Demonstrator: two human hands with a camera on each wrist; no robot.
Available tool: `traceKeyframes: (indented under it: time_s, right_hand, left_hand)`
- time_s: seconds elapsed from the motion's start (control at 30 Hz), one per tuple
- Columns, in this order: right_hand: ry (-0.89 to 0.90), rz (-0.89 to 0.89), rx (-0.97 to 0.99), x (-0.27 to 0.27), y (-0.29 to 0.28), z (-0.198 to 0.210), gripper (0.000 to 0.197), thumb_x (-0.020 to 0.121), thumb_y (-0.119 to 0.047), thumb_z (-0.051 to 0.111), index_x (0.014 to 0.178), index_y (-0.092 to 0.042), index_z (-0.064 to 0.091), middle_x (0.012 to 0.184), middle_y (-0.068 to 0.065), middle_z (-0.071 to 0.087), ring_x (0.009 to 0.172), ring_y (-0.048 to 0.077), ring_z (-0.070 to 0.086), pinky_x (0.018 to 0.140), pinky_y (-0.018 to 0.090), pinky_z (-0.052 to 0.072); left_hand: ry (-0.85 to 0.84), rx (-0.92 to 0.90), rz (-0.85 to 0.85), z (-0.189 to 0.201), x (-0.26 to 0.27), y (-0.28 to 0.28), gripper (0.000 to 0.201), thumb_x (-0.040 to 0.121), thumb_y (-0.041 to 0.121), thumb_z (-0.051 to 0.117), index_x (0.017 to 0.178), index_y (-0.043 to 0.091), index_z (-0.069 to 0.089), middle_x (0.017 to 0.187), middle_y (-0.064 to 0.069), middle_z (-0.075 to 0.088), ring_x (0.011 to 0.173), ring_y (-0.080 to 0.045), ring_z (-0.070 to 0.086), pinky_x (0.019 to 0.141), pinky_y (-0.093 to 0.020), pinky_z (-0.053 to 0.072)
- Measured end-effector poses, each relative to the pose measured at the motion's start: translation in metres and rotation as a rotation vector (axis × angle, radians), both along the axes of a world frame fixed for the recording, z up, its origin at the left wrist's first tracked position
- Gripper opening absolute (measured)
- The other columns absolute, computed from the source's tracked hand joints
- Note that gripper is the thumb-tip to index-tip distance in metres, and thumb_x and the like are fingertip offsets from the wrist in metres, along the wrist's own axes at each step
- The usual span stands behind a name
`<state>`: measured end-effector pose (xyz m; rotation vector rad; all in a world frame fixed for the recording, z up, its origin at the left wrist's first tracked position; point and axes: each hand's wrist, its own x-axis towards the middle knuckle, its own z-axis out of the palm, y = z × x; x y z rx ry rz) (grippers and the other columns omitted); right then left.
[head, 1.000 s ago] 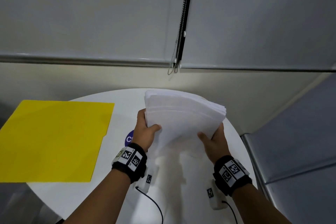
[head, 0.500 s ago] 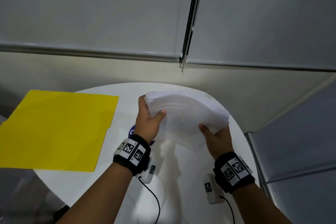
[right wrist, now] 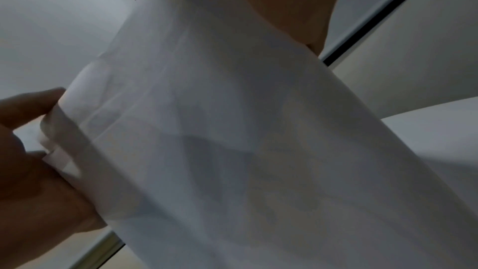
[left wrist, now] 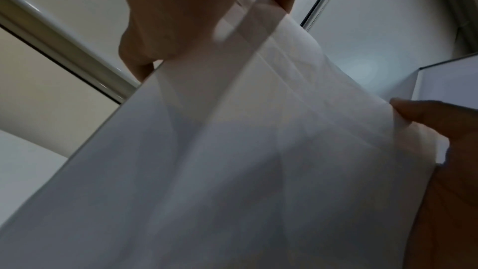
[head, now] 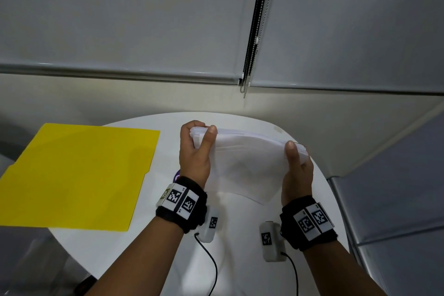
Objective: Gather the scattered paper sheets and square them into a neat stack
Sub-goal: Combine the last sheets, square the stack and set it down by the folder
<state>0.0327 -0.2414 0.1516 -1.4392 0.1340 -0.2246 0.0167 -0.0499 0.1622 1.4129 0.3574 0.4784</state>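
The round white table (head: 149, 243) is carrying a yellow folder (head: 79, 175), lying flat on its left side and overhanging the edge. Above the table's middle the paper stack (head: 249, 163) is standing on edge, its top edge running left to right and its broad face turned toward the person; the sheet edges are sitting unevenly stepped. The left hand (head: 195, 151) is gripping the stack's left end, thumb in front. The right hand (head: 296, 168) is clasping the right end likewise.

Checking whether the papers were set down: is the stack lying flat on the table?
No: both hands hold the paper stack upright.
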Motion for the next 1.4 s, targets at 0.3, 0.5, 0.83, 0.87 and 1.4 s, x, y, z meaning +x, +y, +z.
traceKeyframes:
  time_s: [0.3,0.5,0.83,0.87,1.4]
  right_hand:
    - [0.11,0.155,-0.263,-0.003,-0.018,-0.031,0.083,0.068,-0.024,0.075,0.137,-0.037,0.03,0.129,-0.011,0.054,0.117,0.011,0.054,0.101,0.04,0.046]
    - [0.191,0.137,-0.363,0.005,-0.012,-0.053,0.064,0.084,-0.01,0.069,0.138,-0.021,0.038,0.121,-0.006,0.054,0.115,0.019,0.052,0.096,0.036,0.044]
    - [0.29,0.166,-0.297,0.008,-0.016,-0.073,0.063,0.067,-0.025,0.076,0.125,-0.026,0.051,0.118,-0.002,0.063,0.109,0.019,0.06,0.095,0.049,0.051]
    - [0.293,0.169,-0.292,0.009,-0.015,-0.074,0.063,0.066,-0.024,0.076,0.124,-0.026,0.052,0.117,-0.002,0.064,0.108,0.019,0.061,0.094,0.049,0.051]
    - [0.37,0.202,-0.229,0.014,-0.018,-0.095,0.047,0.071,-0.002,0.074,0.112,-0.02,0.059,0.105,0.0,0.068,0.098,0.02,0.064,0.081,0.035,0.051]
  left_hand:
    - [0.143,-0.026,-0.246,-0.038,0.006,0.023,0.069,0.061,0.012,0.074,0.121,0.031,0.046,0.121,-0.006,0.059,0.112,-0.028,0.059,0.089,-0.044,0.055]
    - [0.301,0.008,-0.231,-0.051,0.018,0.016,0.065,0.054,-0.003,0.056,0.114,0.022,0.061,0.104,-0.002,0.069,0.103,-0.025,0.064,0.072,-0.027,0.051]
    - [0.372,0.141,-0.239,-0.081,0.014,0.017,0.055,0.07,-0.018,0.054,0.117,0.009,0.061,0.102,-0.006,0.068,0.095,-0.02,0.065,0.06,-0.007,0.047]
    - [0.381,0.151,-0.242,-0.083,0.014,0.017,0.055,0.07,-0.018,0.054,0.118,0.01,0.061,0.102,-0.006,0.068,0.095,-0.018,0.065,0.059,-0.006,0.046]
    - [0.495,0.171,-0.197,-0.094,0.013,0.016,0.043,0.074,-0.013,0.053,0.103,0.018,0.056,0.079,0.001,0.059,0.069,-0.018,0.056,0.056,-0.027,0.045]
